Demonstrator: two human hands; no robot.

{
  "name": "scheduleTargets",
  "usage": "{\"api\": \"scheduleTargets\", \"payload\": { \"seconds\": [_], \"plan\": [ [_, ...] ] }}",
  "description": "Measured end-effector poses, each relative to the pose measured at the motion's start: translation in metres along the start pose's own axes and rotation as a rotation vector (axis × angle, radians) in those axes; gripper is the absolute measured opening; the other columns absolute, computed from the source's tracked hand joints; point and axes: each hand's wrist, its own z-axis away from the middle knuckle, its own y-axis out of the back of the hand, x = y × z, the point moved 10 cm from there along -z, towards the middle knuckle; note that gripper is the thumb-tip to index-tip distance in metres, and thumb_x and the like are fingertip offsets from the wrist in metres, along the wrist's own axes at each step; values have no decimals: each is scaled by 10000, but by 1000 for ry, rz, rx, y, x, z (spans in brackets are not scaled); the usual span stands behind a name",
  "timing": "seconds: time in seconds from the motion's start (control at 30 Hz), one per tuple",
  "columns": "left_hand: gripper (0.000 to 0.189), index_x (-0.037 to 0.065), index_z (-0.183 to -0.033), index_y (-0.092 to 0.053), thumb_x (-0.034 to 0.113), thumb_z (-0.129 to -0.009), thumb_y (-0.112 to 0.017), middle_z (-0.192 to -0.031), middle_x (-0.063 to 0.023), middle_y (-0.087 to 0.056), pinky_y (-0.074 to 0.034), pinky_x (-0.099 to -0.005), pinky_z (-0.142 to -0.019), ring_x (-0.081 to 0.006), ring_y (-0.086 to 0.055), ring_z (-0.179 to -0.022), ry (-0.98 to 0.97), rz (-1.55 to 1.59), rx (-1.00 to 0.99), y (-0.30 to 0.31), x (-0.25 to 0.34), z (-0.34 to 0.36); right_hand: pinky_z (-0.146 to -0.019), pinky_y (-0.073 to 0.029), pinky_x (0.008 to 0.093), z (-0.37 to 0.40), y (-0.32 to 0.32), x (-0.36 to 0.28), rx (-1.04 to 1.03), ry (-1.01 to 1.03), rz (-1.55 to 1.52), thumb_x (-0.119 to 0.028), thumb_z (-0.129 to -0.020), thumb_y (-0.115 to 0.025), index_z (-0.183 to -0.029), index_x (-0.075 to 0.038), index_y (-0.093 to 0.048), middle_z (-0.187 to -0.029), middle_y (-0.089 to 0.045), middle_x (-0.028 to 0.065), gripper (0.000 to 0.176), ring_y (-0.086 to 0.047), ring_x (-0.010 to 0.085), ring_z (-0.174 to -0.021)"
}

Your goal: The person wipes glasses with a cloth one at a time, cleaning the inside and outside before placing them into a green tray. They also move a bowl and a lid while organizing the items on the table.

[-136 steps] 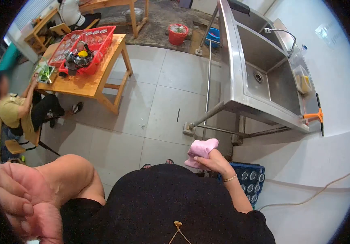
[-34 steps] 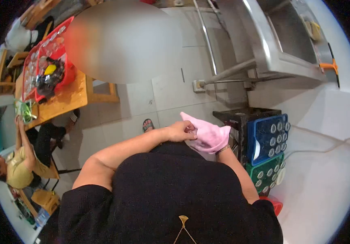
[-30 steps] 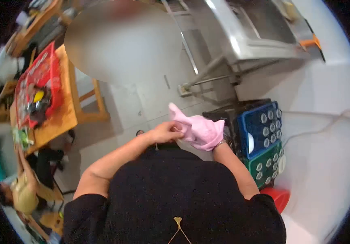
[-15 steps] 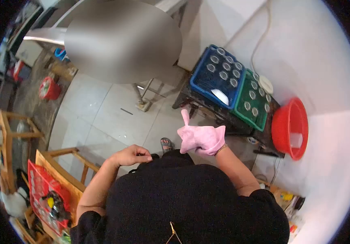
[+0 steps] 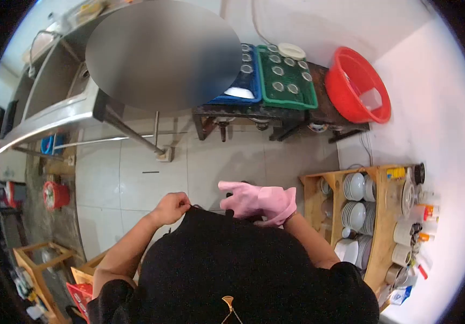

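Observation:
My left hand (image 5: 171, 208) is closed in a pinch at the edge of my black garment (image 5: 205, 259), in front of my left hip. A thin dark strip of fabric shows at its fingertips. On the other side, a soft pink cloth (image 5: 259, 202) is bunched over my right hand (image 5: 287, 220), with loose ends sticking out to the left. The cloth hides the fingers of that hand; only the area near the wrist, with a bracelet, shows. Both hands are at waist height, apart from each other.
Ahead stands a dark low table (image 5: 232, 112) with a blue tray (image 5: 251, 81), a green tray (image 5: 289, 100) of glasses and a red basin (image 5: 351, 97). A wooden shelf (image 5: 372, 216) of dishes is at right, a metal sink (image 5: 59, 102) at left, stools at lower left.
My view has turned to the right, bringing the dish shelf into sight. My left hand has closed on the garment's edge. The pink cloth is now lower, nearer my body.

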Motion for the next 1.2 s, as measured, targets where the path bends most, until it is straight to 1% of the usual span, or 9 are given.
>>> {"api": "scheduleTargets", "payload": {
  "seconds": [0.07, 0.2, 0.27, 0.37, 0.47, 0.83, 1.07, 1.13, 1.2],
  "plan": [
    [109, 25, -863, -605, 119, -809, -617, -753, -106, -625, -473, -317, -642, -199, -576, -674, -31, -17, -27, -23, 0, -17, -876, -458, 299, 19, 8, -24, -7, 250, 61, -64, -683, -604, -871, -54, -668, -1049, -627, 75, 199, -510, 248, -1134],
    [142, 40, -871, -611, 177, -831, -614, -756, -97, -637, -496, -346, -670, -193, -620, -740, -108, -77, -104, -52, 35, -55, -843, -460, 321, 59, 43, -6, 53, -55, 310, -58, -643, -618, -833, -84, -663, -874, -590, 51, 197, -546, 219, -1006],
    [202, 35, -916, -617, 223, -848, -642, -810, -46, -639, -488, -296, -646, -158, -593, -725, -20, 358, -431, -81, 50, -72, -835, -461, 326, 79, 65, 3, 69, -133, 375, -56, -633, -622, -824, -92, -661, -831, -581, 46, 198, -555, 211, -974],
    [266, 34, -982, -604, 256, -848, -662, -851, -24, -631, -485, -270, -638, -122, -586, -742, 10, 505, -366, -74, 96, -108, -678, -411, 297, 117, 101, 50, 162, -370, 310, -26, -620, -642, -703, -87, -641, -729, -468, 55, 103, -516, 272, -702],
    [308, 36, -1022, -586, 235, -817, -700, -853, -24, -625, -478, -260, -623, -103, -579, -743, 52, 653, -327, -76, 136, -147, -692, -420, 296, 142, 141, 57, 206, -449, 289, -69, -649, -641, -778, -118, -622, -762, -497, 50, 140, -537, 258, -740],
    [327, 0, -1019, -570, 188, -797, -716, -775, -32, -606, -448, -247, -581, -88, -542, -672, -166, 52, -153, -72, 223, -289, -743, -454, 292, 207, 245, 75, 143, -883, 709, -224, -754, -637, -1052, -231, -552, -881, -606, 31, 310, -614, 206, -880],
    [288, 40, -1019, -571, 236, -832, -668, -859, -24, -603, -486, -264, -607, -111, -568, -723, -28, 443, -275, -35, 264, -422, -894, -445, 324, 182, 278, 137, 518, -562, -155, -38, -693, -652, -1079, -144, -588, -1021, -640, 29, 406, -593, 242, -1015],
    [296, 48, -1014, -579, 288, -851, -635, -867, -30, -593, -502, -308, -684, -145, -575, -773, 169, 886, -313, -29, 252, -479, -903, -440, 323, 166, 300, 135, 541, -539, -176, -34, -679, -658, -1057, -132, -590, -1045, -624, 46, 397, -567, 250, -1052],
    [359, 16, -1096, -516, 296, -881, -582, -963, -101, -566, -493, -385, -823, -227, -567, -862, 273, 957, -332, -29, 250, -531, -913, -436, 322, 146, 329, 130, 532, -551, -58, -29, -665, -665, -1036, -121, -592, -1070, -607, 63, 389, -540, 259, -1089]
  ]
}}
